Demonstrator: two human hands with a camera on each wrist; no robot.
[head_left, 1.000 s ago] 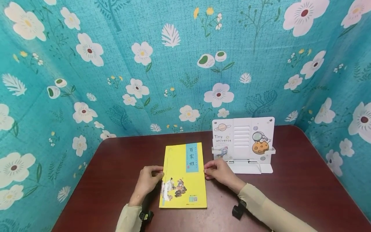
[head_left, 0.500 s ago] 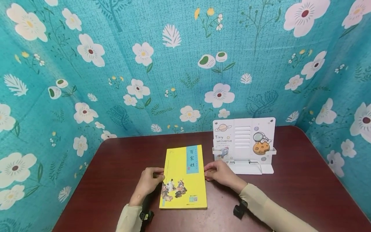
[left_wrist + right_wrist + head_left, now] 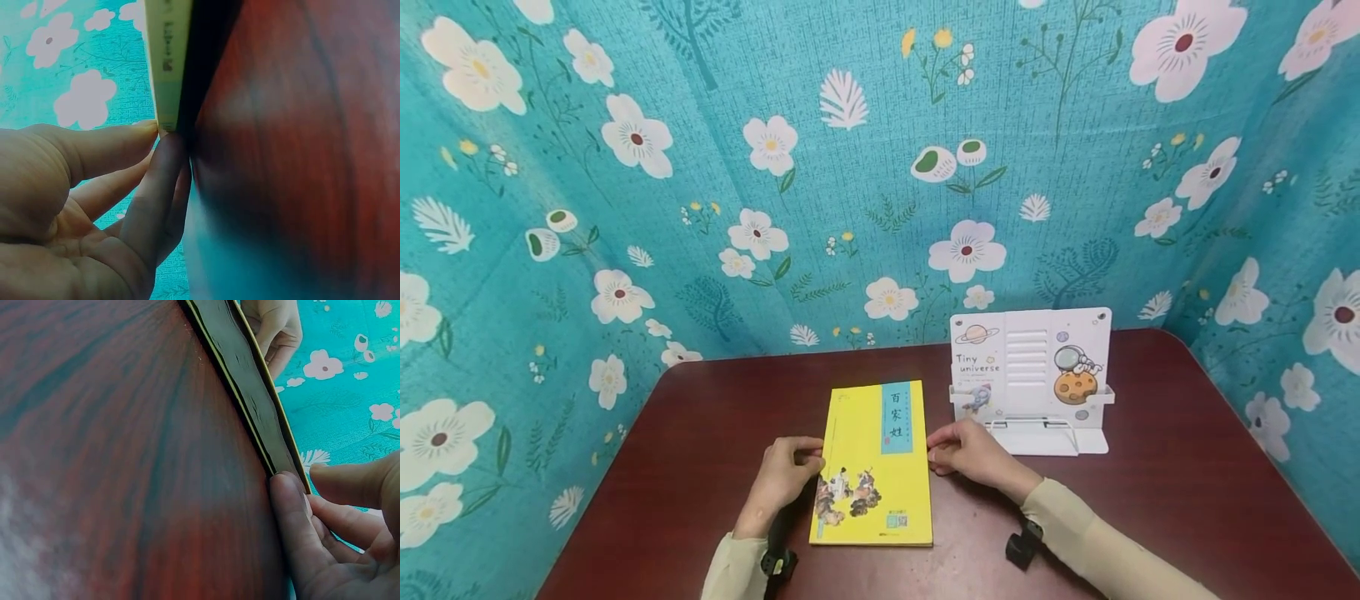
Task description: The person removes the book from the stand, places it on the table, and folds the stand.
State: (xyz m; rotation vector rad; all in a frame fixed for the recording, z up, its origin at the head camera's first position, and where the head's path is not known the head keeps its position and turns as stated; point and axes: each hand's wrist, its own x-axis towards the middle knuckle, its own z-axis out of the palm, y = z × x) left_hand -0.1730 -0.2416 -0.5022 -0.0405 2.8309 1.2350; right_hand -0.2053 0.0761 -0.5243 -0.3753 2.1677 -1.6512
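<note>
A yellow paperback book (image 3: 865, 492) with a blue title panel and painted figures on its cover lies face up at the near middle of the table. My left hand (image 3: 786, 477) pinches its left edge; in the left wrist view the thumb (image 3: 112, 147) is at the cover's edge and a fingertip is against the lower edge of the spine (image 3: 170, 94). On the opposite side my right hand (image 3: 973, 454) holds the right edge. Its fingertip presses the page edges (image 3: 250, 394) low down in the right wrist view, with the thumb (image 3: 350, 482) beside the cover.
Behind and right of the book, a white folding book stand (image 3: 1026, 350) with astronaut and planet drawings stands upright, close to my right hand. The dark red wooden table (image 3: 685, 467) ends at a teal flowered curtain (image 3: 850, 192).
The book's far edge has come down slightly, and the glare on its lower left cover is gone. Both hands keep their places at its sides. The head view has shifted a little.
</note>
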